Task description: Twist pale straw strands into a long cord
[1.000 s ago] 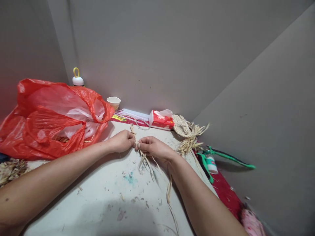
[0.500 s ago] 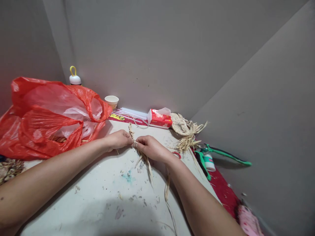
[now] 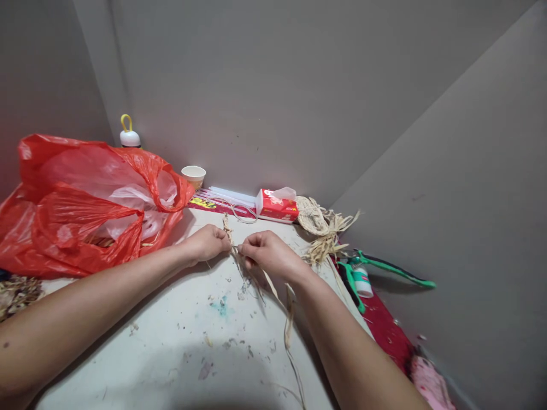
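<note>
My left hand (image 3: 208, 241) and my right hand (image 3: 266, 253) meet over the white table (image 3: 179, 341), fingers pinched on a thin braid of dry straw strips (image 3: 228, 228). The braided end points away from me toward the wall. Loose pale strands (image 3: 287, 319) trail from under my right hand toward the table's near edge. Both hands are closed on the straw, almost touching each other.
A red plastic bag (image 3: 85, 199) bulges at the left, a white bottle (image 3: 129, 135) behind it. A paper cup (image 3: 194, 173), a red tissue pack (image 3: 277, 207) and a coil of braided straw (image 3: 318, 223) line the wall. Green-handled shears (image 3: 384, 270) lie at the right.
My right hand has shifted slightly up and right along the straw, and the loose strands under it have swung. The left hand has hardly moved.
</note>
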Demonstrator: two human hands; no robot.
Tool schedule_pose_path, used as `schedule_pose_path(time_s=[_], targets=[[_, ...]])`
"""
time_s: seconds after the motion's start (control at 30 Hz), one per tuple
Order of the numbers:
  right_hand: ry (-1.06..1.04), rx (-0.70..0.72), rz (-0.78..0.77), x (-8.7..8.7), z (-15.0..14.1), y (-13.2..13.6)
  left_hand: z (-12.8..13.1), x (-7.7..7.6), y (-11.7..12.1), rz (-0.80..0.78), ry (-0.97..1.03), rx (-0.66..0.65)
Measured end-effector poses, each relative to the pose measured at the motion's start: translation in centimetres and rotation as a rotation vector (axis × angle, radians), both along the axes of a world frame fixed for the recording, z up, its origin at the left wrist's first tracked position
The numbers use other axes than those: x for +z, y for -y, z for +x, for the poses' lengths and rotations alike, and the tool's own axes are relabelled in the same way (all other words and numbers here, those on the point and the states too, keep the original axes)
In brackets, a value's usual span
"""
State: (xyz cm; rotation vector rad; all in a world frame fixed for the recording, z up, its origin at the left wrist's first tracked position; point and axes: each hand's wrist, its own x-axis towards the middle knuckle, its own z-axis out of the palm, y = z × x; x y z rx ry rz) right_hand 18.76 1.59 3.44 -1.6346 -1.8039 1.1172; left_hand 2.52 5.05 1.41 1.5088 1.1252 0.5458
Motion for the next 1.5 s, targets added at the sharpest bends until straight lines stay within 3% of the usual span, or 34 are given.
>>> schedule_pose_path(time_s=[0.17, 0.37, 0.57, 0.63, 0.73, 0.8, 0.9, 0.97, 1.2, 1.5], targets=[[-0.047, 0.006, -0.067, -0.5, -1.9, 0.9, -0.3, 0.2, 0.0, -0.08, 0.076, 0.013], [0.286, 0.022, 0.233, -1.2, -2.9, 1.3, -0.7, 0.5, -0.1, -0.175, 0.127, -0.004], [0.59, 0.064, 0.347, -0.8, -3.8, 2.5, -0.7, 0.5, 0.1, -0.212, 0.161, 0.046], [0.55, 0.143, 0.345, -0.3, -4.0, 2.7, -0.7, 0.5, 0.3, -0.214, 0.161, 0.085], [0.305, 0.233, 0.218, 1.2, -3.0, 2.2, -0.8, 0.5, 0.4, -0.235, 0.18, 0.109], [0.128, 0.108, 0.131, 2.6, -1.8, 1.1, -0.9, 0.5, 0.3, -0.257, 0.201, 0.103], [0.063, -0.132, 0.155, 3.6, -0.2, -0.8, -1.2, 0.4, 0.0, -0.286, 0.218, 0.076], [0.09, -0.124, 0.106, 3.0, 0.0, -1.7, -1.3, 0.2, -0.3, -0.298, 0.217, 0.059], [0.213, -0.078, 0.013, -1.6, -2.8, -2.6, -1.7, 0.2, -0.9, -0.301, 0.156, 0.025], [0.558, -0.314, 0.303, -1.7, -0.9, -4.0, -1.7, -0.1, -1.1, -0.242, 0.097, 0.001]])
